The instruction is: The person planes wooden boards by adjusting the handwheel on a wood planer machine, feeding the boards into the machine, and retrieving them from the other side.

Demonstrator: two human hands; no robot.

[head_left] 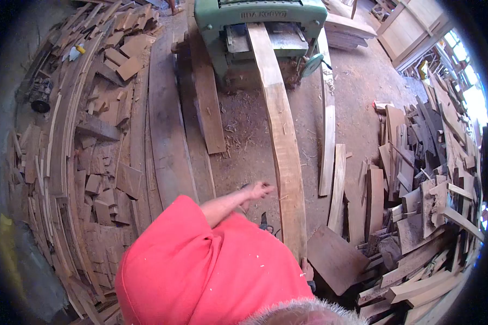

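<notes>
A long wooden board (287,151) runs from the green planer (260,24) toward my body, its far end on the machine's bed. Left of the board's edge, my left hand (260,189) hangs in the air with its fingers loosely apart and nothing in them. My right hand (307,266) is at the right edge of the board's near end and appears to grip it; the body hides much of that hand. A red shirt (211,265) covers much of the lower view.
Offcuts (130,67) and long planks (165,119) lie along the left. More scrap wood (412,227) is heaped on the right. A narrow plank (328,135) lies right of the board. The planer has a green handwheel (312,65). Shavings litter the floor (249,130).
</notes>
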